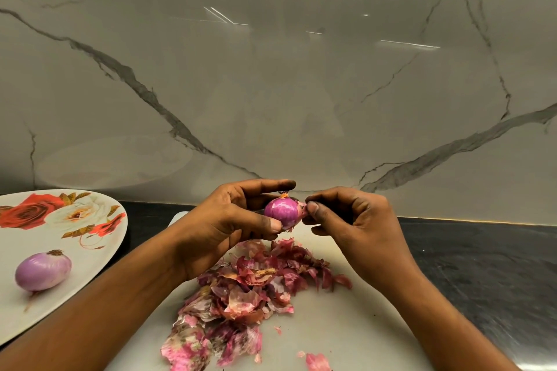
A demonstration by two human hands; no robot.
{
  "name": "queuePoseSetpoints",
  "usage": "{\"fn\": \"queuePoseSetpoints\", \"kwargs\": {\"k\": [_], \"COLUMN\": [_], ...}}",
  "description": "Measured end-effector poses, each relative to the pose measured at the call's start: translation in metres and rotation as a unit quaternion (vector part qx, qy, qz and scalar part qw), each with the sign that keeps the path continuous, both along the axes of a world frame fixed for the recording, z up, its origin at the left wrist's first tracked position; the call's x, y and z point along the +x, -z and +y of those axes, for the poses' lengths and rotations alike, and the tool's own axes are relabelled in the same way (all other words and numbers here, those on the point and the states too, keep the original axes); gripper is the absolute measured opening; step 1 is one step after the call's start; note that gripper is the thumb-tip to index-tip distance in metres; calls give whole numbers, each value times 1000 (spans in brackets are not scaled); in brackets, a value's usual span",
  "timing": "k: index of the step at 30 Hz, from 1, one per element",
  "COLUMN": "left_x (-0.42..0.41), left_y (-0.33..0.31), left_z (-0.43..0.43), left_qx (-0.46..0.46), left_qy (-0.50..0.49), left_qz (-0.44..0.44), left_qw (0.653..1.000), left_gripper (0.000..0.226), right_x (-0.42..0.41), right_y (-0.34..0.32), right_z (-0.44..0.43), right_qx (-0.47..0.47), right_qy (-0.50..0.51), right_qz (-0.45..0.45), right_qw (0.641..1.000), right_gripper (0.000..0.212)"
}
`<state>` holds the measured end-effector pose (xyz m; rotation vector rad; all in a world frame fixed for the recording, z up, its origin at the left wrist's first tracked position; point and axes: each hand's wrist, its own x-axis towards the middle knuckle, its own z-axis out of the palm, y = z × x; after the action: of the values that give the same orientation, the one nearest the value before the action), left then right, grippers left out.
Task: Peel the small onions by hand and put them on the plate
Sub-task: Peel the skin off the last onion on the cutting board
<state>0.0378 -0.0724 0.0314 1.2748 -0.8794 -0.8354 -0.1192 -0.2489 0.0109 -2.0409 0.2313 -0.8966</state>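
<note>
My left hand [238,220] holds a small purple onion [283,211] between thumb and fingers, above the white cutting board [346,328]. My right hand [352,220] pinches a flap of pink skin [302,208] at the onion's right side. One peeled pale-purple onion [43,271] lies on the white plate with a red rose print [90,253] at the left.
A heap of pink and brown onion skins [241,295] covers the middle of the board, with loose scraps [316,361] near its front edge. Dark countertop [482,268] stretches to the right. A marble wall [271,84] rises right behind.
</note>
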Motion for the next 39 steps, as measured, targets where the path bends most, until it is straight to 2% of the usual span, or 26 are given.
{"fn": "queuePoseSetpoints", "kwargs": {"k": [11,16,19,23,31,36,39], "left_x": [2,2,2,3,0,1,1], "left_y": [0,2,3,4,2,1,1], "left_z": [-1,-1,-1,-1,-1,-1,-1], "left_qx": [-31,-33,-34,-25,-20,-20,-16], "left_qy": [-14,10,38,54,73,69,66], "left_qz": [71,74,58,35,39,59,51], "left_qw": [997,997,997,998,996,996,996], "left_gripper": [55,56,59,66,62,61,63], "right_x": [-4,-5,-5,-3,-5,-5,-5], "right_y": [-4,-6,-6,-6,-8,-7,-7], "right_z": [2,6,9,9,11,13,12], "right_qx": [24,24,-28,-68,-75,-65,-59], "right_qy": [-2,-51,-82,-71,-100,-110,-107], "right_qz": [-6,19,40,48,54,34,39], "right_qw": [1000,998,995,994,991,991,992], "right_gripper": [13,44,54,50,39,21,27]}}
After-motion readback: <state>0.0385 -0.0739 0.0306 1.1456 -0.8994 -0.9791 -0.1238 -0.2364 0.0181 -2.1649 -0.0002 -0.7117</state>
